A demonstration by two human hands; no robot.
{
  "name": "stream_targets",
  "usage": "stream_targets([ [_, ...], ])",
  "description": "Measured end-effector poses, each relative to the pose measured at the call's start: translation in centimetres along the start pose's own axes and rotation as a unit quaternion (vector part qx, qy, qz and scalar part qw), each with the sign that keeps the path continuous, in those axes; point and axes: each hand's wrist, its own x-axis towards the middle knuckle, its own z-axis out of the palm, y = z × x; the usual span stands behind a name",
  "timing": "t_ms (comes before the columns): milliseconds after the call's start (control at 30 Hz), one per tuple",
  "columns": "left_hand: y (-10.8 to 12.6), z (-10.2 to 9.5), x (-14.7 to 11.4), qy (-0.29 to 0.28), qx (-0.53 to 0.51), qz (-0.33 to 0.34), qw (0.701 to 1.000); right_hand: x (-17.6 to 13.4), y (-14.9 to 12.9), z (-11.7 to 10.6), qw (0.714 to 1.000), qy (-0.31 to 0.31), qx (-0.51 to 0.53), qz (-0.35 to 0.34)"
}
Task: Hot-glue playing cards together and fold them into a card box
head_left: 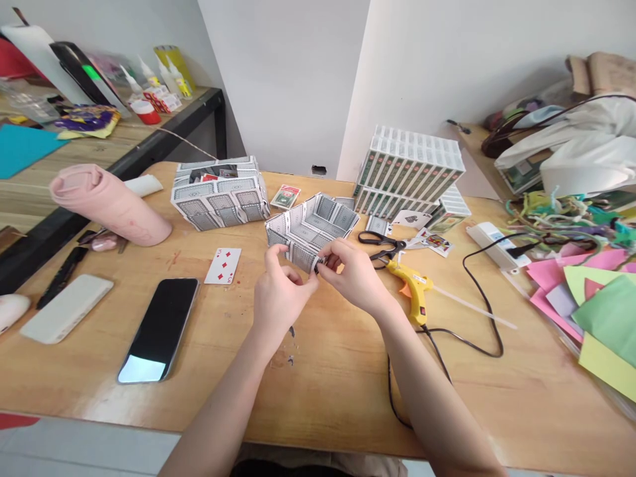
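Observation:
An open-topped box made of playing cards [314,222], patterned backs showing, rests on the table in front of me. My left hand [281,288] grips its near wall, index finger bent over the left part of the rim and thumb reaching toward the near corner. My right hand [350,271] pinches that same wall at its right end, fingertips pressed together. Just right of the box lie black-handled scissors [382,246] and a yellow hot glue gun [415,288] with a clear glue stick in its back.
A finished-looking card box [221,193] stands behind left, and stacked card packs [410,165] behind right. A phone [159,330], a five of diamonds card [222,265] and a power bank [67,309] lie left. The glue gun's cord runs to a power strip [497,245].

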Motion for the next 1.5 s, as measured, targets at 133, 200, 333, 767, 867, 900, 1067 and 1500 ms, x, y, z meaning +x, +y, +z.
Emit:
stream_targets([
  [133,0.07,-0.15,-0.04,-0.005,0.034,-0.001,0.999,0.00,0.00,0.08,1.000,0.001,-0.006,0.004],
  [200,0.06,-0.14,-0.07,-0.002,0.054,-0.002,0.999,0.02,-0.01,0.11,1.000,0.001,-0.008,0.005],
  [333,-0.04,-0.03,-0.11,0.002,0.095,-0.001,0.996,0.06,-0.08,0.11,1.000,-0.005,-0.007,0.001],
  [767,-0.29,0.23,-0.12,0.001,0.115,-0.002,0.993,0.04,-0.15,0.29,1.000,-0.011,0.006,0.003],
  [867,-0.35,0.36,-0.13,0.006,0.118,-0.003,0.993,0.06,-0.08,0.34,1.000,-0.009,0.003,0.001],
  [900,-0.37,0.39,-0.13,0.008,0.119,-0.002,0.993,0.07,-0.04,0.36,1.000,-0.009,0.002,0.000],
  [1067,-0.42,0.43,-0.17,0.014,0.118,0.003,0.993,0.12,0.06,0.50,1.000,-0.004,-0.002,0.000],
  [1500,-0.57,0.53,-0.21,0.024,0.134,0.014,0.991,0.08,0.26,0.87,1.000,0.011,0.006,0.000],
])
